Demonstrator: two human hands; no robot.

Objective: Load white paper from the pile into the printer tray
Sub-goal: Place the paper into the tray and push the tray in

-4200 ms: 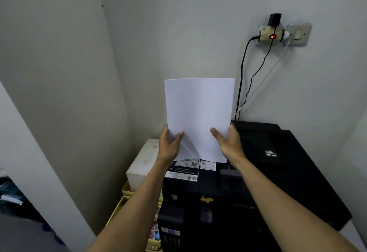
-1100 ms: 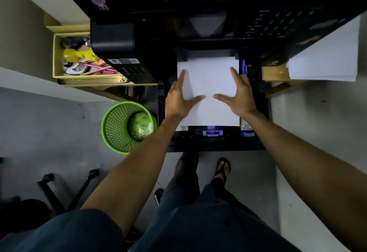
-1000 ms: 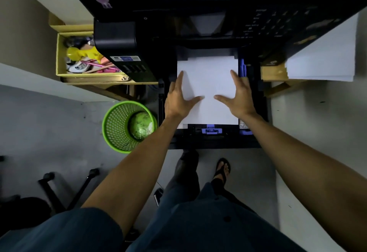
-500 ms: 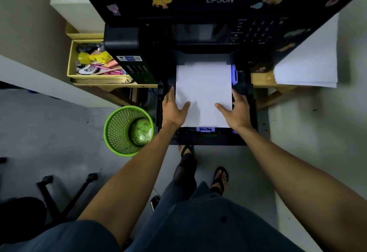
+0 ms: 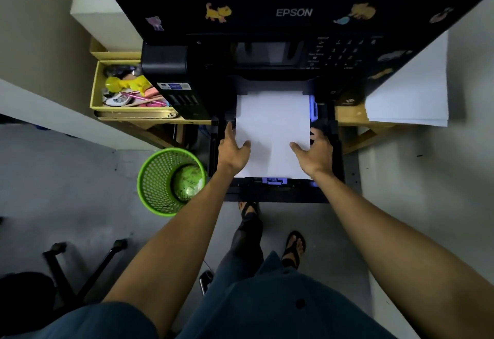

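Observation:
A black Epson printer [image 5: 267, 17] stands on a wooden stand, its paper tray [image 5: 278, 191] pulled out toward me. White paper [image 5: 272, 124] lies flat in the tray between blue guides. My left hand [image 5: 234, 148] rests on the paper's left edge, thumb on the sheet and fingers straight along the side. At the right edge sits my right hand [image 5: 316, 151], its thumb lying on the sheet and its fingers down by the tray's side. The pile of white paper [image 5: 411, 98] lies on the stand to the printer's right.
A green mesh bin [image 5: 168, 181] stands on the floor left of the tray. A yellow box of stationery [image 5: 125, 92] sits left of the printer, a white box [image 5: 91, 7] behind it. A black chair base [image 5: 80, 266] is at the lower left. My sandalled feet are under the tray.
Earlier I held the sheets upright above the printer; now they lie in the tray. My hands have slid from the sheet's middle outward to its left and right edges. The camera tilted up slightly.

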